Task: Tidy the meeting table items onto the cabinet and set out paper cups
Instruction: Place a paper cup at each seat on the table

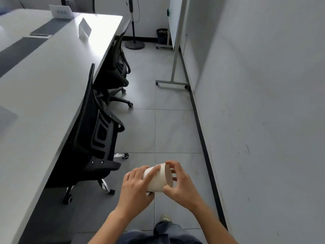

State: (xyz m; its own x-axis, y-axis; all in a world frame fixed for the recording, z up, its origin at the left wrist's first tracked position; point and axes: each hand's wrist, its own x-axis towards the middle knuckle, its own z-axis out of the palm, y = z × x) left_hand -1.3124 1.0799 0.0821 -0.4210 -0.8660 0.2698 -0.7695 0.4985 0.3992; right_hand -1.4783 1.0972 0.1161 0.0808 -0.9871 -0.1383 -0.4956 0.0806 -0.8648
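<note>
1. Left hand (135, 187) wraps the narrow base end of a stack of paper cups (158, 178). Fingers are curled over the side and the forefinger lies along the wall toward the rims.
2. Right hand (181, 184) grips the rim end. The thumb is under, one fingertip is on top of the rims, and the other fingers are curled across the open mouth.
3. The stack is white and lies on its side with the mouth pointing right. It is held in the air between both hands, over the grey tiled floor (172, 129), resting on nothing.
4. One shoe (165, 218) shows on the floor below the hands.
5. The meeting table (44, 85) is to the left, well apart from the cups. Two black office chairs (98, 138) are pushed in along its right edge.
6. Two name cards (84, 29) stand near the table's far right corner. A dark strip (41, 35) runs down the table's middle.
7. Far end: a rolling whiteboard (175, 20) stands against the wall (263, 103). A dark bin (162, 36) is beside it, and a pole stand (134, 32) on a round base.
</note>
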